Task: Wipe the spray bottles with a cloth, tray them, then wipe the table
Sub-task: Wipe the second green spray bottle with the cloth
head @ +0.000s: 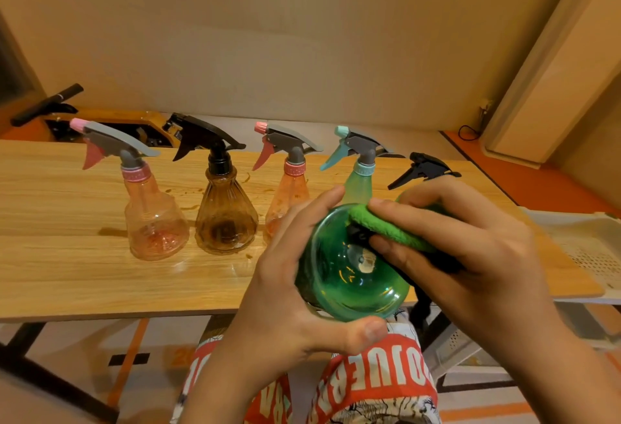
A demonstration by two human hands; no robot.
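At table (84,272): left hand (285,289) grips green bottle (349,275).

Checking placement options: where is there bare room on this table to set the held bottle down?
Bare wood lies left of the leftmost bottle and along the table's near edge in front of it and the brown bottle. The tray's visible part holds nothing. The standing bottles are crowded, gaps narrow.

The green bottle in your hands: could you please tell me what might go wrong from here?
The green bottle lies sideways in the left hand, at the table's front edge. If the right hand rubs hard with the cloth, the bottle might slip and fall. Its far end sits close to the standing teal bottle and could knock it over.
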